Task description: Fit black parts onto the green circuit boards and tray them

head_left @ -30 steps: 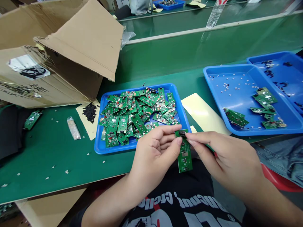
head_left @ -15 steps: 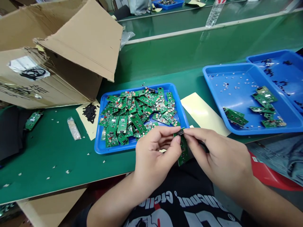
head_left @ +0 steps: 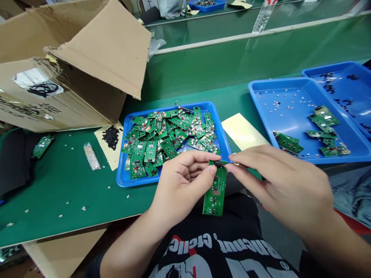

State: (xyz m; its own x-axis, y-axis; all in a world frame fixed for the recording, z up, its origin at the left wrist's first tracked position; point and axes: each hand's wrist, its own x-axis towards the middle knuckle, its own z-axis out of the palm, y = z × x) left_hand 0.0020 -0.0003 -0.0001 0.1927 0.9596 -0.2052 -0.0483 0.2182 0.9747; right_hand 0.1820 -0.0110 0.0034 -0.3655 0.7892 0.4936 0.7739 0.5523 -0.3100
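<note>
We have a green circuit board pinched by its top end, hanging over a black shirt. Left hand: narrow grip, thumb and fingers on the board's edge. Right hand: narrow fingertip pinch at the other end of that edge. We judge this grip keeps the connector uncovered and in view. A blue tray of boards lies just beyond; another tray sits right.

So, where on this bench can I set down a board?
Behind the blue tray, the green mat is bare up to the cardboard box. Left of the tray, the mat has scattered small white bits. The tray itself is crowded with circuit boards.
</note>
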